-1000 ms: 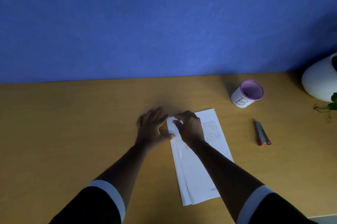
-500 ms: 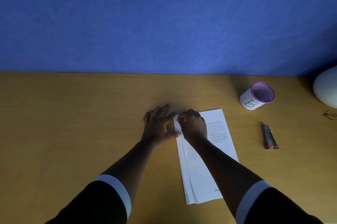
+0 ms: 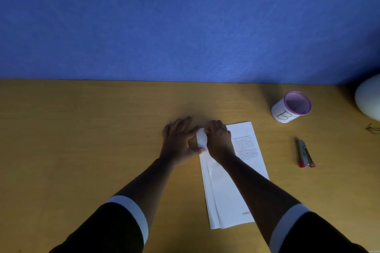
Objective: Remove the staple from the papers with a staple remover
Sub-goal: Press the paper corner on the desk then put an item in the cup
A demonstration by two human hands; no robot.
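Pinching the white papers (image 3: 228,191) at their curled far corner: left hand (image 3: 178,141), right hand (image 3: 219,139).

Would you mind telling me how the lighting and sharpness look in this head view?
Head view: dim, with light from the right, so the cup casts a shadow leftward on the desk; both hands look dark and soft-edged; the printed text on the papers is too blurred to read; the desk's far edge bows slightly, wide-angle distortion.

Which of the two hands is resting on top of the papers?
The right hand lies over the papers at their far left corner; the left hand sits on the bare table beside them, touching only that corner.
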